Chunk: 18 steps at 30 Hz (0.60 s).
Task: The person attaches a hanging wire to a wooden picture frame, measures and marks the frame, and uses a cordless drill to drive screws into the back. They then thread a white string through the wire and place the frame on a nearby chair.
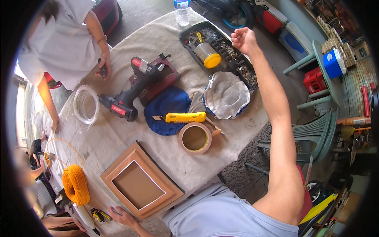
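Observation:
My right arm stretches to the far side of the table. My right hand [243, 40] is closed, its fingers curled in above the edge of a black compartment tray [182, 40] of screws and small hardware; whether anything is in the fingers is hidden. At the near edge, my left hand [121, 219] lies open with fingers out, beside a wooden picture frame [167, 180] and a yellow-black tape measure [98, 214]. A clear jar with a yellow lid [212, 60] rests on the tray. A roll of tape [183, 146] and a yellow utility knife [185, 117] lie mid-table, the knife on blue cloth [166, 102].
A cordless drill [125, 103] leans by a dark red tool case [167, 71]. Clear tubing [85, 104], orange rope [75, 184], a grey-white cloth bundle [227, 94] and a water bottle [182, 14] share the table. Another person [65, 39] stands far left, holding a dark object [102, 69].

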### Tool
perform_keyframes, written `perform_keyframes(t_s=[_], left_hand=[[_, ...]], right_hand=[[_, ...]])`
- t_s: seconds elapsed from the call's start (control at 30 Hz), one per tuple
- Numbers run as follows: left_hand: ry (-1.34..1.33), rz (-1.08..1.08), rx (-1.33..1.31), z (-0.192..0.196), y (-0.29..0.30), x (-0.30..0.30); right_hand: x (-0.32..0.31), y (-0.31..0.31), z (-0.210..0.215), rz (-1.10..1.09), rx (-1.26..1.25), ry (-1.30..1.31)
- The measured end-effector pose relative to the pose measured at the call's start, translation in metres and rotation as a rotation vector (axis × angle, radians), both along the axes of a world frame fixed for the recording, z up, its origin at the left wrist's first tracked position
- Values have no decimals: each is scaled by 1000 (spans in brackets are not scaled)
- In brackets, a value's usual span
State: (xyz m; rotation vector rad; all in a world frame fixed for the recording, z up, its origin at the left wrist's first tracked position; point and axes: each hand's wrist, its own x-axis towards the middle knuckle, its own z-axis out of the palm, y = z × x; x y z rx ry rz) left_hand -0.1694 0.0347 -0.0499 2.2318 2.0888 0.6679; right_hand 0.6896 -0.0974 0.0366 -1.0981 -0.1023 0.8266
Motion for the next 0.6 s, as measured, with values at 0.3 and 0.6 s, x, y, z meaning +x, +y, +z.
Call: perform_keyframes(t_s=[0.3,0.6], left_hand=[[21,-2,9,-1,-1,-3],[47,-10,19,0,0,-2]], right_hand=[[-30,30,-5,230,-1298,-1523],[-36,32,-14,225,-1378,-1553]])
